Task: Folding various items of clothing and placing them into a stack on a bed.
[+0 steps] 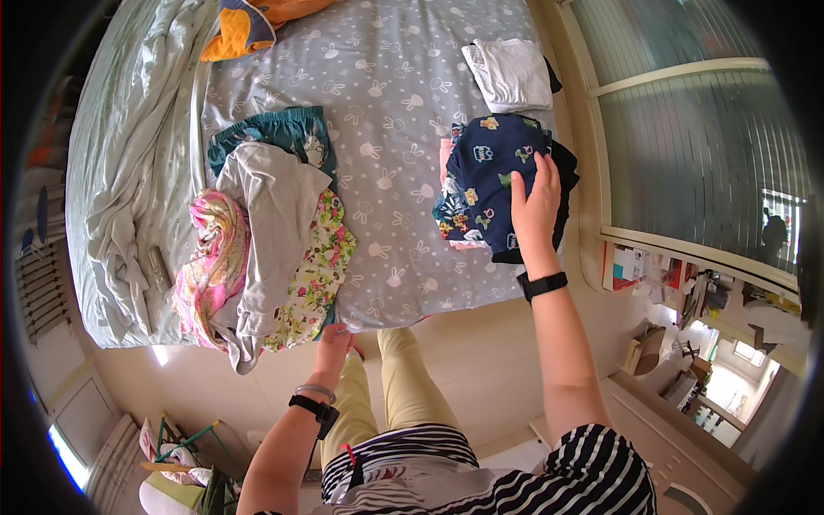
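My right hand (539,203) lies flat on a folded navy garment (479,187) with small printed figures, its thumb apart from the fingers. That garment tops a pile with a floral cloth (452,215) and a black garment (564,174) showing at its sides. At the bed's front edge, my left hand (333,351) hangs with curled fingers, and whether it pinches anything is unclear. Beside it a loose heap holds a grey garment (270,212), a floral garment (315,283), a pink patterned scarf-like cloth (212,257) and teal elastic-waist bottoms (270,129).
The bed (393,193) has a grey rabbit-print sheet. Behind the pile sits a folded white garment (512,77); an orange cloth (241,35) lies at the far end. Rumpled pale bedding (129,161) covers the left side. A glass-paned sliding door (702,154) stands on the right.
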{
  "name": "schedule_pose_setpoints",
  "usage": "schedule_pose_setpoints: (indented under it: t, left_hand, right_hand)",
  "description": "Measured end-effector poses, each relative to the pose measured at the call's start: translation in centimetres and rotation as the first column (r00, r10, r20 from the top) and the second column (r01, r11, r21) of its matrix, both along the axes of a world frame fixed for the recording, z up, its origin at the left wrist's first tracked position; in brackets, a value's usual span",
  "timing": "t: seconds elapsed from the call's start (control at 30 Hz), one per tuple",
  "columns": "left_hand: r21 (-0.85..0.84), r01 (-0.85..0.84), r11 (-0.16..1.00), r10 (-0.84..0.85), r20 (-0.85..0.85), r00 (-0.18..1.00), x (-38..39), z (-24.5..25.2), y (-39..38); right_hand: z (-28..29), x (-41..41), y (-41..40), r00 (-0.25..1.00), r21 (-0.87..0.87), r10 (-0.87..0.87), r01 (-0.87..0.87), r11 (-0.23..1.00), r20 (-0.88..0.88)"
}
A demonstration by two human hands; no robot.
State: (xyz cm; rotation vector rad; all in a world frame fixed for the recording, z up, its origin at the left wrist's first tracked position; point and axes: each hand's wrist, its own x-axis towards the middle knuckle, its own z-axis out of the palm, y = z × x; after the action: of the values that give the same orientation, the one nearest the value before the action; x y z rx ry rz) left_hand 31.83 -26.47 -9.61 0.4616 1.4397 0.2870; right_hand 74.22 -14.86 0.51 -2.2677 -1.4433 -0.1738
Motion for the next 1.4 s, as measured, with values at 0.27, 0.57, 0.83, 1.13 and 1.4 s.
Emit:
schedule_pose_setpoints:
  t: [0.27, 0.57, 0.83, 1.13, 1.4]
  left_hand:
    - [0.060, 0.111, 0.992, -0.118, 0.121, 0.986, 4.6, 1.5, 2.8]
    - [0.339, 0.218, 0.915, -0.319, 0.276, 0.907, 16.6, 5.0, 10.5]
    - [0.073, -0.072, 0.995, 0.014, 0.599, 0.801, 22.6, 8.5, 15.8]
    - [-0.253, -0.083, 0.964, 0.236, 0.668, 0.705, 19.1, 10.6, 14.8]
    - [-0.203, 0.090, 0.975, 0.074, 0.681, 0.729, 17.0, 11.1, 13.2]
  right_hand:
    - [-4.3, 3.9, -3.1, 0.817, -0.178, -0.400, 0.359, 0.916, -0.415]
    - [-1.9, 3.9, -2.2, 0.970, 0.012, -0.094, 0.100, 0.995, -0.223]
    - [4.3, -3.5, -1.2, -0.012, 0.031, 0.033, 0.149, 0.988, -0.999]
    - [4.0, -7.9, -4.4, -0.210, -0.146, -0.136, 0.033, 0.989, -0.968]
    - [2.0, -6.9, -4.9, -0.515, -0.269, -0.235, -0.008, 0.963, -0.825]
